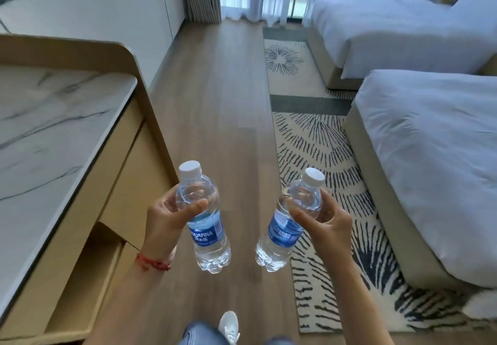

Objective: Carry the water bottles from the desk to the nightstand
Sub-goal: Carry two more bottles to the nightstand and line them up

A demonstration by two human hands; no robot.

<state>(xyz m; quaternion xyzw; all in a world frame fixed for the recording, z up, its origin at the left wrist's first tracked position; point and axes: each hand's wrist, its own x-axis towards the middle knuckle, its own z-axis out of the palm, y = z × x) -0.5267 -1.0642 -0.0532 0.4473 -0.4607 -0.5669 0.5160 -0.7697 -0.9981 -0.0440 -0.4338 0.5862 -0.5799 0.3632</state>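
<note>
Hotel room with wooden floor, marble-topped table at left, left hand gripping one water bottle, right hand gripping another bottle, both held over the floor

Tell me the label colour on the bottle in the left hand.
Blue with white lettering, on the bottle gripped by the left hand; the head view shows it.

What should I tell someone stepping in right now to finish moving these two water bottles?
Left hand: grip closed round the left bottle, upright, cap on.
Right hand: grip closed round the right bottle, slightly tilted, cap on.
Both bottles are in the air over the wood floor, with the desk on the left and the beds on the right.
Done: both bottles are off the desk.
Left: find the nightstand, not in view, and set both down.
</note>
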